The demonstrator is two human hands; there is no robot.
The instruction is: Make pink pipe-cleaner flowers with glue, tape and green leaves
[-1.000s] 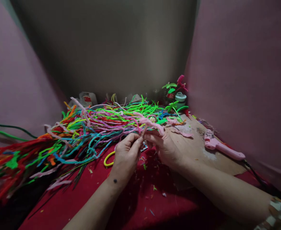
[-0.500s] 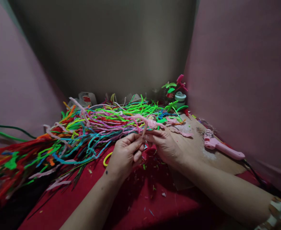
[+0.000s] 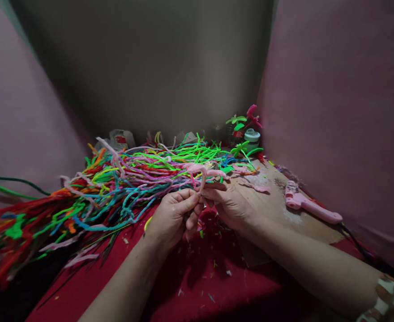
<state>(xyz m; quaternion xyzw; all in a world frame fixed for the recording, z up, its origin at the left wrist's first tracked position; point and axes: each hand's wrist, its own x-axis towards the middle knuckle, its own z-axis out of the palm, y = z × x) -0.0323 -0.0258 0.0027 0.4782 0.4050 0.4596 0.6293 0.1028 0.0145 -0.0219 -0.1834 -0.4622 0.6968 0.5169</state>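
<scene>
A pale pink pipe cleaner piece (image 3: 203,176) rises from between my fingertips, with fuzzy pink lengths spreading left and right at its top. My left hand (image 3: 175,212) pinches its lower end between thumb and forefinger, the other fingers curled. From the other side, my right hand (image 3: 229,203) grips the same spot with thumb and fingers closed. The fingertips of both hands nearly meet, and the exact hold is partly hidden. Just behind lies a big heap of coloured pipe cleaners (image 3: 143,170). Part of a yellow loop (image 3: 147,223) shows beside my left wrist.
A pink hot glue gun (image 3: 313,208) lies on a brown board (image 3: 304,228) at right, its cord trailing off. Green and pink pipe cleaner flowers (image 3: 240,147) stand by a teal-lidded jar (image 3: 251,135). Small scraps litter the red cloth (image 3: 197,286). Pink panels flank both sides.
The pink piece has turned a little, its upright strand now standing straighter. My left hand's lower fingers have shifted downward, and the left wrist now covers more of the yellow loop.
</scene>
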